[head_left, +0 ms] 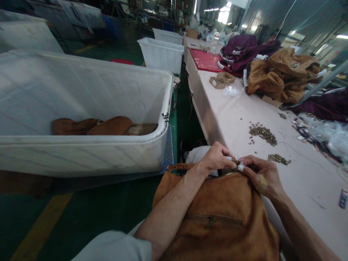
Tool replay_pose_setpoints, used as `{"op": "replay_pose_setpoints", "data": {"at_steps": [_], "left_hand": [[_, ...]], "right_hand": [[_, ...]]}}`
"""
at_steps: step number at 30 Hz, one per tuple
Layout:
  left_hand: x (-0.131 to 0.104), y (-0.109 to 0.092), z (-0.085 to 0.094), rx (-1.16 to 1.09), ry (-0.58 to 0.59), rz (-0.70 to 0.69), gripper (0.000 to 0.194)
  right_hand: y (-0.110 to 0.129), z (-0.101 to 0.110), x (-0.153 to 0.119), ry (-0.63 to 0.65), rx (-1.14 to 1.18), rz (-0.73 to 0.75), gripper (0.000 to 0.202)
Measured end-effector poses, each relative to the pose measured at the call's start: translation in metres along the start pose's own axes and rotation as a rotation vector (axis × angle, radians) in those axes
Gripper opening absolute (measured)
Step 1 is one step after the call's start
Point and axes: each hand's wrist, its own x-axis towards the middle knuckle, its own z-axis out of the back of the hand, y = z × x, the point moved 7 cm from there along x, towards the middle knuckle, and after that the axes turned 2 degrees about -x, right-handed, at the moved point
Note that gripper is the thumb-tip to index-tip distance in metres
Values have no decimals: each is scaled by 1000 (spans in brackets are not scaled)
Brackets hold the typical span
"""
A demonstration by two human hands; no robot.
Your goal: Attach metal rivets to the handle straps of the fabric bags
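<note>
A brown leather bag (217, 199) with a zipped front pocket rests on my lap. Along its top edge runs a narrow brown strap (181, 166), passing behind my left wrist. My left hand (217, 157) pinches the strap's end at the bag's upper right. Close against it, my right hand (261, 172) is closed on the same end, its thumb tip wrapped in white. Any small part between the fingertips is hidden. On the table to the right lie a loose heap of small brass-coloured fittings (263, 134) and a smaller, tidier cluster of fittings (278, 158).
A large white bin (163, 141) with brown bags inside stands on the left. The pale covered table (301, 181) runs along my right. Farther back on it are small cardboard boxes (219, 81), brown bags (282, 74), purple bags (240, 47) and a red board (203, 59).
</note>
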Motion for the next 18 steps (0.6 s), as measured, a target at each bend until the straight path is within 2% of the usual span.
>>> {"op": "replay_pose_setpoints", "data": {"at_steps": [4,6,9,12,15,18], "left_hand": [[-5,-8,-4,47,16,-36,33],[-8,-17,-5,121,-1,-114,29],[-19,-40,-10,359,-68,-308,21],[-33,-59,-20,703,-146,-465,20],[-39,-61,-32,987,-148,-474,24],[-38,-54,-30,1046,-160,-393,33]], "right_hand": [[-3,2,-3,-68,-22,-51,9],[-1,6,-4,-85,-91,-33,12],[4,11,-4,-28,-217,11,16],[16,17,-7,-5,-333,87,15],[38,20,-12,-48,-401,248,12],[58,15,-18,-34,-392,417,15]]}}
